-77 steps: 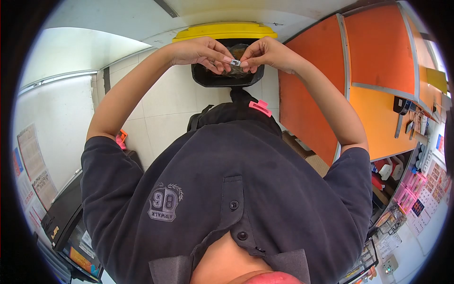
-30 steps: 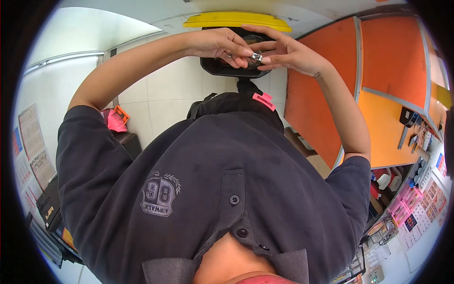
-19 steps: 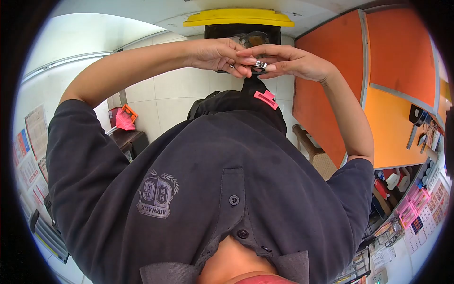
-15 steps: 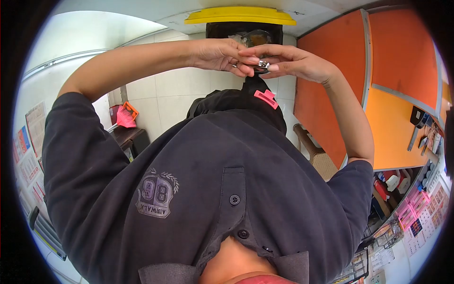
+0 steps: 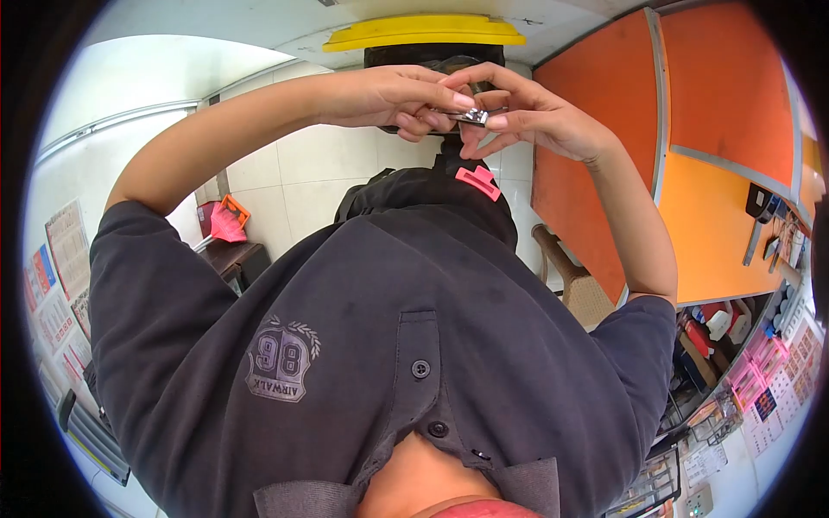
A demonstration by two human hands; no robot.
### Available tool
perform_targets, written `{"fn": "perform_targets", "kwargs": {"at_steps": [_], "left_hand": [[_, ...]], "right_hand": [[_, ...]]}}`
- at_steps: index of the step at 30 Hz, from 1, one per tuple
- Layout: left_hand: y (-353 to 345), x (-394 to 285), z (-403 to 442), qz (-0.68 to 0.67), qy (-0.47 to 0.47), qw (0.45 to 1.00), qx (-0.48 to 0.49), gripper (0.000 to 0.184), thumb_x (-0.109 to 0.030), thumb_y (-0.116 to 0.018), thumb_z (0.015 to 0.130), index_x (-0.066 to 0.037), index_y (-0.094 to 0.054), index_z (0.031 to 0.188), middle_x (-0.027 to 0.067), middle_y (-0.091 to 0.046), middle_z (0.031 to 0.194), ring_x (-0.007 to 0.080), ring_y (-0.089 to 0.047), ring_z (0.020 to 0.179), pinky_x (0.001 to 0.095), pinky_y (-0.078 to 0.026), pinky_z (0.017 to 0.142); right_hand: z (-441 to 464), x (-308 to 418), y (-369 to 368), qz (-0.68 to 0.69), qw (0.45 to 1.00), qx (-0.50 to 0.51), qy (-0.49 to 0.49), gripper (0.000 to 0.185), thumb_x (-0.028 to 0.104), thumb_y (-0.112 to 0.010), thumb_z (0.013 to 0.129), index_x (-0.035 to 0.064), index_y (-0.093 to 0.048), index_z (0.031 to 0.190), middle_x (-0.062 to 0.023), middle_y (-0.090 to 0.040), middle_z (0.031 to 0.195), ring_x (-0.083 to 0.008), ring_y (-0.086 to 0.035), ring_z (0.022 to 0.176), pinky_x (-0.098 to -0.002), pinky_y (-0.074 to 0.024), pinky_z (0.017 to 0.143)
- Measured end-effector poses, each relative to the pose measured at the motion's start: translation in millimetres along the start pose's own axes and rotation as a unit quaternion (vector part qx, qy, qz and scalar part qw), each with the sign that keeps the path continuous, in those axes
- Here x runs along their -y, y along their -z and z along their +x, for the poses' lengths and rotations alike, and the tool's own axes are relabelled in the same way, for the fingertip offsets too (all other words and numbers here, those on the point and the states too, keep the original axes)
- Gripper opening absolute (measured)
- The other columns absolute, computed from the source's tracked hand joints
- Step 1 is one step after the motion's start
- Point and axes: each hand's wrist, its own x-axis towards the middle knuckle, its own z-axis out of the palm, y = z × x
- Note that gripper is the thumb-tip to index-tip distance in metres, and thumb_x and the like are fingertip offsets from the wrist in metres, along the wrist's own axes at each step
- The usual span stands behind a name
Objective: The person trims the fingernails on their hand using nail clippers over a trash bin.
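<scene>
Silver clipper (image 5: pixel 471 116) in left hand (image 5: pixel 395 97), AIRWALK shirt (image 5: pixel 345 319)

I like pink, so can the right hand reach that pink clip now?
Probably yes: the pink clip shows uncovered, lower in the picture than the right hand, with nothing visible blocking. It would likely first leave the silvery clipper.

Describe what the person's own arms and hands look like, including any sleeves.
The left hand and right hand wear no gloves. Dark short sleeves end near the elbows, leaving the forearms uncovered; no watch shows on either wrist.
</scene>
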Motion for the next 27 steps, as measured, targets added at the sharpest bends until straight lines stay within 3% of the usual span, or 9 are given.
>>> {"fn": "perform_targets", "kwargs": {"at_steps": [5, 8, 11, 14, 20, 27], "left_hand": [[5, -3, -9, -0.048, 0.011, 0.999, 0.002, 0.035, -0.036, -0.046, 0.09, -0.005, -0.051, 0.106, -0.0041, -0.037, 0.073, 0.0054, -0.026, 0.058, 0.0214, -0.026, 0.055], [1, -12, -16, -0.005, 0.015, 1.0, 0.003, 0.04, -0.036, -0.045, 0.09, -0.003, -0.049, 0.113, -0.0033, -0.04, 0.076, 0.0051, -0.027, 0.059, 0.021, -0.028, 0.057], [-10, -23, -22, 0.018, 0.021, 1.0, -0.007, 0.042, -0.035, -0.045, 0.09, -0.002, -0.047, 0.115, -0.001, -0.045, 0.078, 0.0059, -0.03, 0.06, 0.0216, -0.03, 0.058], [-7, -24, -23, 0.05, 0.016, 0.997, 0.052, 0.042, -0.036, -0.046, 0.091, -0.001, -0.048, 0.114, 0.0029, -0.052, 0.081, 0.0073, -0.036, 0.062, 0.0224, -0.034, 0.062], [-15, -30, -23, 0.136, 0.055, 0.989, 0.035, 0.042, -0.039, -0.046, 0.09, 0.0, -0.056, 0.103, 0.0047, -0.056, 0.073, 0.0088, -0.049, 0.062, 0.0215, -0.043, 0.061], [-17, -27, -23, 0.151, 0.061, 0.986, 0.028, 0.042, -0.04, -0.049, 0.087, 0.001, -0.058, 0.09, 0.0026, -0.055, 0.068, 0.0103, -0.049, 0.054, 0.0225, -0.043, 0.055]], "right_hand": [[2, 0, 2, -0.016, 0.999, 0.009, 0.039, 0.044, 0.02, -0.056, 0.082, 0.0051, -0.044, 0.121, -0.008, -0.058, 0.083, -0.0175, -0.061, 0.075, -0.0319, -0.0487, 0.075], [4, -1, 5, 0.001, 0.994, 0.039, 0.101, 0.026, 0.014, -0.053, 0.086, 0.0036, -0.052, 0.111, -0.0061, -0.059, 0.076, -0.0144, -0.061, 0.072, -0.0266, -0.0492, 0.067], [1, 3, 3, -0.006, 0.995, 0.03, 0.098, 0.023, 0.011, -0.054, 0.085, -0.0003, -0.055, 0.105, -0.0068, -0.061, 0.075, -0.0141, -0.062, 0.071, -0.0256, -0.0489, 0.065], [-1, 5, 5, -0.005, 0.995, 0.03, 0.091, 0.025, 0.011, -0.057, 0.08, -0.0013, -0.057, 0.102, -0.0071, -0.061, 0.075, -0.0131, -0.06, 0.068, -0.0274, -0.0486, 0.065], [-6, 7, 2, -0.022, 0.993, 0.041, 0.105, 0.022, 0.009, -0.056, 0.083, -0.0022, -0.058, 0.103, -0.0079, -0.063, 0.078, -0.0141, -0.063, 0.071, -0.0264, -0.0495, 0.066], [-11, 12, -2, -0.013, 0.996, 0.048, 0.076, 0.025, 0.008, -0.055, 0.084, -0.0025, -0.057, 0.106, -0.0104, -0.064, 0.083, -0.0161, -0.064, 0.077, -0.026, -0.0507, 0.07]]}}
